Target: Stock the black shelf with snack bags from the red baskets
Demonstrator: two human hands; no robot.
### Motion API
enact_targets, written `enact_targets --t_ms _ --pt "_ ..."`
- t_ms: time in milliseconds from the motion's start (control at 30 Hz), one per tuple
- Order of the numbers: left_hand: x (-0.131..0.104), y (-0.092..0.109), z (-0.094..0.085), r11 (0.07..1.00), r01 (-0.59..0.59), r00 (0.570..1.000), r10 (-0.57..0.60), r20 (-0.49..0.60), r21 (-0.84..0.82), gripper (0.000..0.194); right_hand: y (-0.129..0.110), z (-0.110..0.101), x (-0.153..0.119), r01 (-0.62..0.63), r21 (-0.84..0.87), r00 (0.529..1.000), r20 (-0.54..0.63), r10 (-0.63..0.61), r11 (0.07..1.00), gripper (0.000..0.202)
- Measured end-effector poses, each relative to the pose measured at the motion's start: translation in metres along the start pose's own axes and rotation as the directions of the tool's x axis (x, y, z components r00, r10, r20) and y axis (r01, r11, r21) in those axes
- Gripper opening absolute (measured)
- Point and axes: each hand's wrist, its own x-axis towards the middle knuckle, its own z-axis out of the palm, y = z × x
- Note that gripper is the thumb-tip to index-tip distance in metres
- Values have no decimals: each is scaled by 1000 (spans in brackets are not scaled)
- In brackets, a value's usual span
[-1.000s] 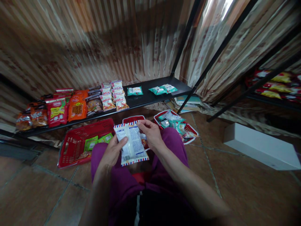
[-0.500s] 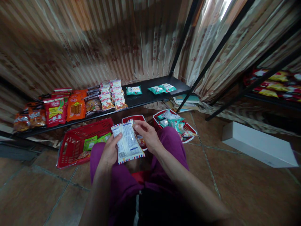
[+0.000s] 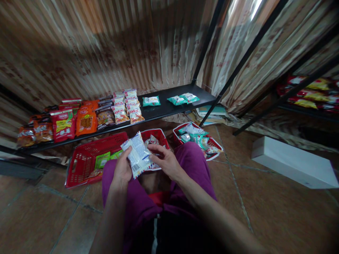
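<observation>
My left hand (image 3: pixel 123 168) is closed on the left side of a snack packet (image 3: pixel 138 154), its thumb lying on top. The packet's pale back faces me, with blue print, a barcode and red-and-blue striped ends; it is held tilted above my knees. At its right edge, my right hand (image 3: pixel 166 163) pinches the packet with bent fingers. Just beyond is a small red basket (image 3: pixel 158 132) with similar packets in it, partly hidden by my hands.
A black shelf (image 3: pixel 161 112) carries rows of snack bags (image 3: pixel 86 121) and a few teal packets (image 3: pixel 151 101). On the tiled floor are a large red basket (image 3: pixel 79 167) with green packets, another basket (image 3: pixel 218 148) of teal packets, and a white box (image 3: pixel 291 162).
The snack packet has turned, its upper end swinging left, and moved slightly up and left. My right hand has shifted from its top corner down to the right edge, uncovering more of the small basket.
</observation>
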Motion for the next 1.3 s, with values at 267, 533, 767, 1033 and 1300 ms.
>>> enact_targets --t_ms 267,533,767,1033,1300 --pt "3 -2 -1 989 -145 989 144 44 11 28 7 -3 -5 396 -623 907 152 -392 674 50" --pt "-3 -9 7 969 -236 970 232 70 66 29 21 -8 -6 505 -779 851 379 -363 371 74" --pt "-9 -10 6 974 -213 972 203 118 77 29 18 -9 -6 515 -688 857 398 -327 512 55" --pt "-24 -6 12 959 -245 963 223 151 143 32 16 -5 -9 337 -706 933 337 -124 622 95" --pt "-32 -4 11 923 -300 951 271 147 242 35 24 -5 -9 154 -496 967 253 -28 855 89"
